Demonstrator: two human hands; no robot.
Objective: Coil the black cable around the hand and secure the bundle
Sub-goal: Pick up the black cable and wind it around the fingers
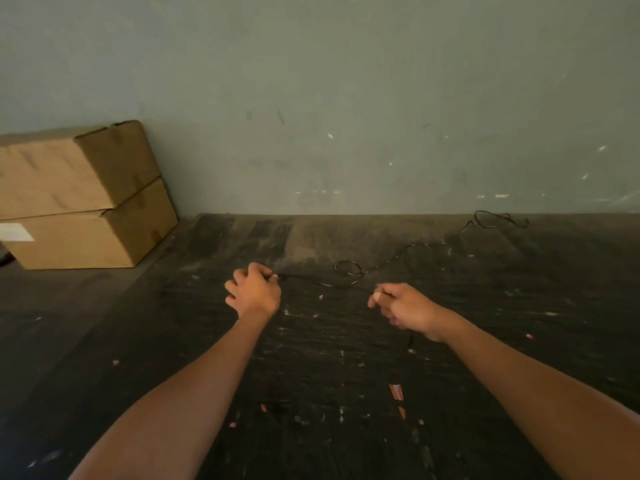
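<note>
I am judging this as the very start: no coil is showing on either hand yet. My left hand [254, 289] is curling closed and pinching one end of the cable [388, 261], and my right hand [403, 308] is pinching it closer in, a short tail hanging below. From my hands the cable is trailing across the dark floor [311, 375] toward 1 o'clock, through a small loop to a loose tangle by the wall [346, 98]. Next I am needing to wrap turns around one hand while feeding slack with the other. Two boxes [83, 195] are sitting stacked at 10 o'clock, closed; I cannot tell their contents.
</note>
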